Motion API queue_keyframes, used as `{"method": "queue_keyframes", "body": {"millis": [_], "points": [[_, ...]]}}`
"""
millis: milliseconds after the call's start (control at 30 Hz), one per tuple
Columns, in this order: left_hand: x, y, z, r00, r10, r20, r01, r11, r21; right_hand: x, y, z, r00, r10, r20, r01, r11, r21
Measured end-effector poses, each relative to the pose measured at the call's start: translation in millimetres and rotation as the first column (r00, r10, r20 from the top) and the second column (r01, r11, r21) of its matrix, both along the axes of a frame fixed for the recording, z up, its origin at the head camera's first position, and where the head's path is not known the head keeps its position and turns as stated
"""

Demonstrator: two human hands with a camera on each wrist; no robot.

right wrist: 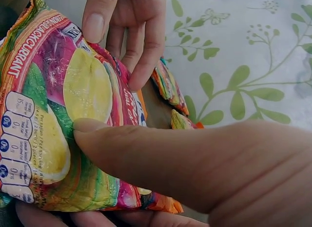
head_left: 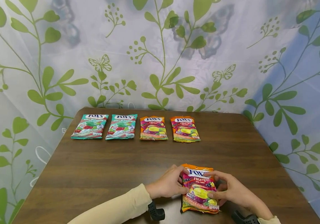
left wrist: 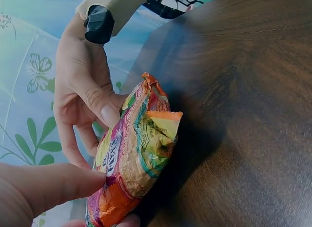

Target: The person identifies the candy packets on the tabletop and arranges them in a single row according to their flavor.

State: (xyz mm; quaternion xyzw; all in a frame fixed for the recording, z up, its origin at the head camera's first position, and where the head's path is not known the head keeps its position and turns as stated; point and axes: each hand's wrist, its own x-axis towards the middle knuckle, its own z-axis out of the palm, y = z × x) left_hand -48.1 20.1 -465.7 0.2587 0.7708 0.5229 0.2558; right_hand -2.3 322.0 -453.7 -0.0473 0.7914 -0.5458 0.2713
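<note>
A Fox's Fruits oval candy bag [head_left: 200, 193], orange at the top and magenta with yellow fruit on its front, is at the near right part of the table. My left hand [head_left: 169, 182] holds its left side, thumb on the printed front. On the opposite side, my right hand [head_left: 232, 190] grips the bag, its thumb across the front and its fingers underneath in the right wrist view. The left wrist view shows the candy bag [left wrist: 124, 161] edge-on, tilted above the wood with a shadow beside it. Its crimped end is creased.
Along the back of the brown wooden table [head_left: 115, 161] lie two green mint blossom bags [head_left: 90, 127] at left and two orange-red Fruits bags [head_left: 153, 128] to their right. A leaf-patterned curtain [head_left: 137, 77] hangs behind the table and at its sides.
</note>
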Motion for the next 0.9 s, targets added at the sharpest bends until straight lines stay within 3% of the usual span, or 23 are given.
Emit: {"method": "queue_keyframes", "body": {"millis": [400, 900], "points": [[-2.8, 6, 6.0, 0.999, 0.020, -0.027, -0.021, 1.000, -0.013, -2.8, 0, 5.1, 0.999, -0.003, -0.038, 0.004, 1.000, 0.003], [-16.5, 22, 20.8, 0.996, 0.022, -0.083, -0.027, 0.998, -0.055, -9.4, 9, 15.2, 0.992, -0.029, -0.119, 0.034, 0.999, 0.039]]}}
